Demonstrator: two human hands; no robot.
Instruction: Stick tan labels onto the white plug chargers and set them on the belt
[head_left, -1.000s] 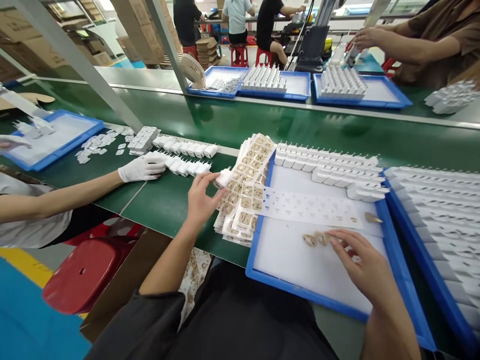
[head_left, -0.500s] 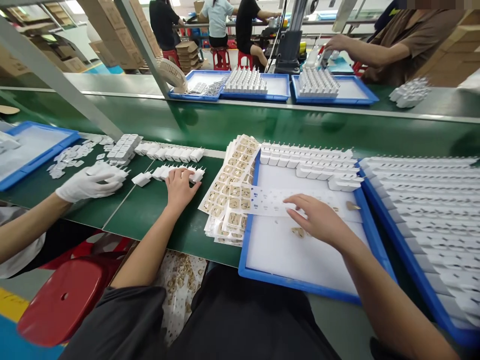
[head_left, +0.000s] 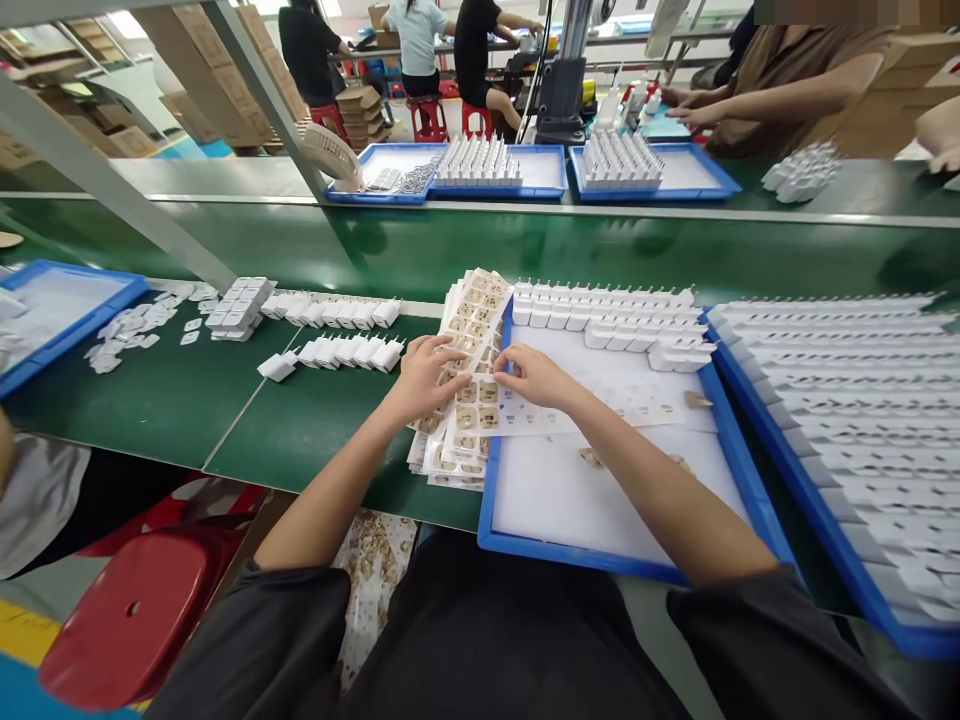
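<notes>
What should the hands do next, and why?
Maybe the right hand should peel one sticker off the sheet: its fingers are bent right beside the stickers, and the left hand is over the stack, near enough to steady it.

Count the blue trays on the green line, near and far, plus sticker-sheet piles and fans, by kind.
Near blue trays: 3
Far blue trays: 3
Sticker-sheet pile: 1
Cream fan: 1
Total: 8
</notes>
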